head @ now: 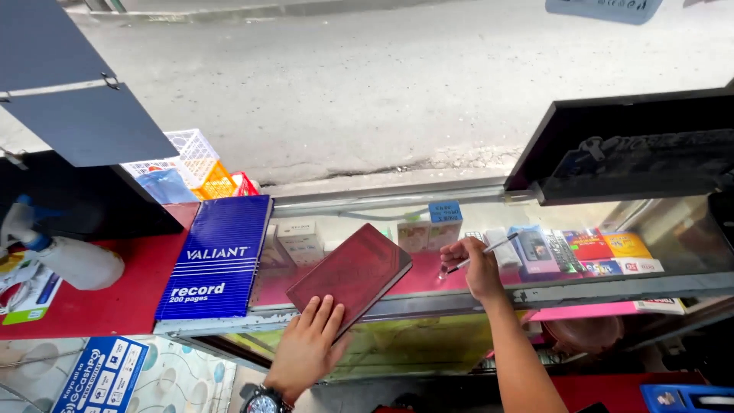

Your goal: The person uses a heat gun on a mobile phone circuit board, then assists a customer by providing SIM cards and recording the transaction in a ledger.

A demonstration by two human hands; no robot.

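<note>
Your left hand [307, 346] lies flat, fingers spread, on the near corner of the dark red hardcover notebook [352, 274]; it presses, no grip. The notebook sits on the glass counter top [459, 294], long axis diagonal, running up-right from your left hand toward your right. Your right hand [474, 264] pinches a pen [482, 252], just right of the notebook's far corner. The blue record book [216, 256] lies beside it on the left.

I see a closed dark red hardcover notebook [353, 274] lying flat on the glass surface [459, 287], turned so its long axis runs from about 7 to 1 o'clock, its near corner past the front edge. At its 3 o'clock a slim pen [480, 252] with a white barrel and dark tip slants tip-down toward 8 o'clock.
</note>
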